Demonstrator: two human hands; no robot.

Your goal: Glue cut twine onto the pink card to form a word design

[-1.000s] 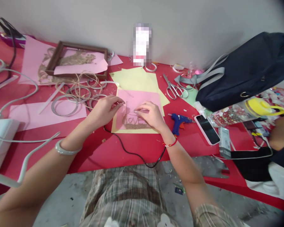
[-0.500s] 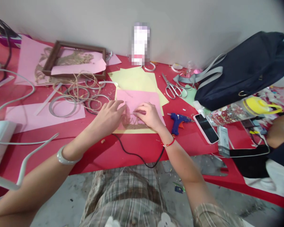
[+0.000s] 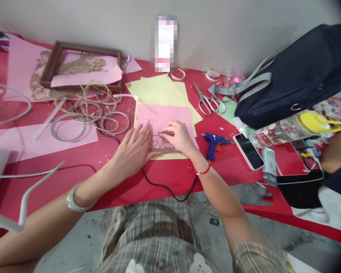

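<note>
Twine LOVE lettering (image 3: 160,144) crosswise, left hand (image 3: 133,152) spread flat, right hand (image 3: 177,137) fingers together

The red table (image 3: 230,170) carries pink paper (image 3: 159,117) on yellow paper (image 3: 159,89) beneath the left hand (image 3: 132,151) and right hand (image 3: 177,136). Right of them lie scissors (image 3: 206,102), a blue glue gun (image 3: 213,146) and a phone (image 3: 248,151); left, loose twine (image 3: 86,110) and a wooden frame (image 3: 81,64).
</note>
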